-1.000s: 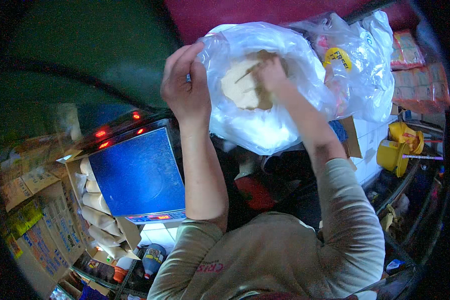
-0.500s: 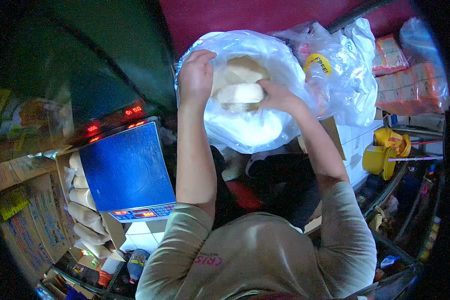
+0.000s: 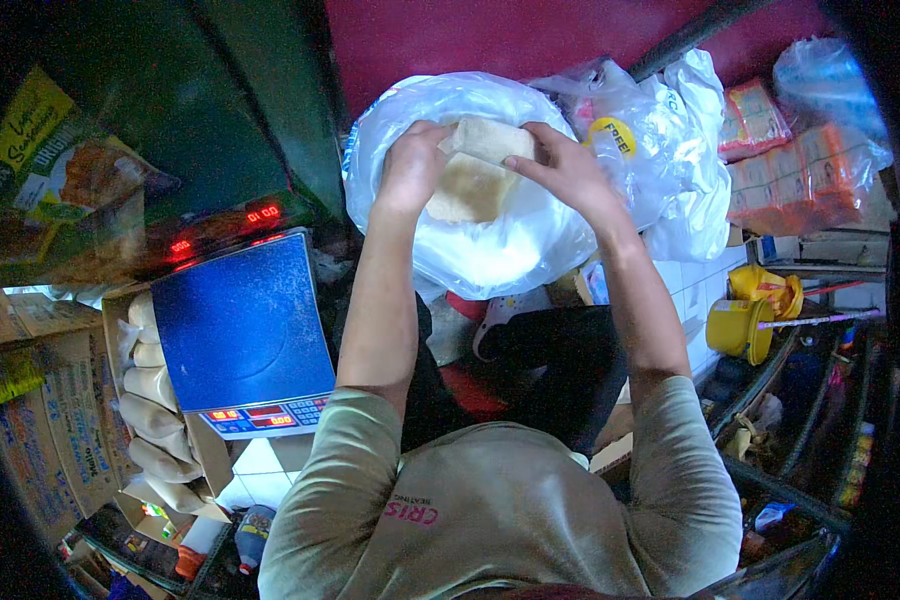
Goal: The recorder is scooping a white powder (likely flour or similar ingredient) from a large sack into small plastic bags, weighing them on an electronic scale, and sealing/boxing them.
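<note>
A large translucent white plastic sack [image 3: 485, 262] stands gaping in front of me, with pale powdery or granular stuff [image 3: 467, 190] inside. Over its mouth, my two hands hold a small clear plastic bag [image 3: 492, 138] of pale contents between them. My left hand [image 3: 413, 165] is closed on the bag's left side. On the other side, my right hand [image 3: 570, 168] pinches it, the thumb toward me and the fingers behind. The exact grip of the left fingertips is partly hidden.
A digital scale [image 3: 245, 325] with a blue platform stands at the left, beside a cardboard box [image 3: 210, 455] of filled pale bags [image 3: 155, 425]. To the right are plastic-wrapped goods [image 3: 670, 160], orange packs [image 3: 805, 180], a yellow container [image 3: 738, 328] and dark racks [image 3: 785, 460].
My left hand has come off the sack's rim onto the small bag. The right hand has brought that bag up, and it now sits between both hands.
</note>
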Demonstrator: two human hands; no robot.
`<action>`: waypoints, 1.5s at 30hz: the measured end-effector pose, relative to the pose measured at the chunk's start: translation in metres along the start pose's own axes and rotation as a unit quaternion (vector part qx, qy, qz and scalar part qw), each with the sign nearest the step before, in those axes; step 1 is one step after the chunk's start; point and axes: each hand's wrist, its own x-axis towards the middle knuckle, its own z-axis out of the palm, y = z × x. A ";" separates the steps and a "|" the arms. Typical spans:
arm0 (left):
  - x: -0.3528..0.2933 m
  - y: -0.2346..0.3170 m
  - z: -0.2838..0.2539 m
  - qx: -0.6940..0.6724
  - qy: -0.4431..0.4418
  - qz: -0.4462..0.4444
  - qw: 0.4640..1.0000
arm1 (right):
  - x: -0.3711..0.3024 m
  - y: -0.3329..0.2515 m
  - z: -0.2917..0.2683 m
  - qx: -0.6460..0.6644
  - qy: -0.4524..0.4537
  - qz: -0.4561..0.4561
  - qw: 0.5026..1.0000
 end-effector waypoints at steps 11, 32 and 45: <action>0.002 -0.002 0.002 -0.114 -0.033 -0.032 0.992 | 0.015 0.009 0.018 -0.058 0.020 -0.077 0.995; 0.008 0.009 0.007 -0.193 0.013 -0.124 0.973 | 0.039 -0.052 0.002 -0.420 0.066 -0.164 0.890; 0.015 0.003 0.016 -0.303 0.006 -0.191 0.934 | 0.046 -0.088 -0.003 -0.569 0.074 -0.228 0.787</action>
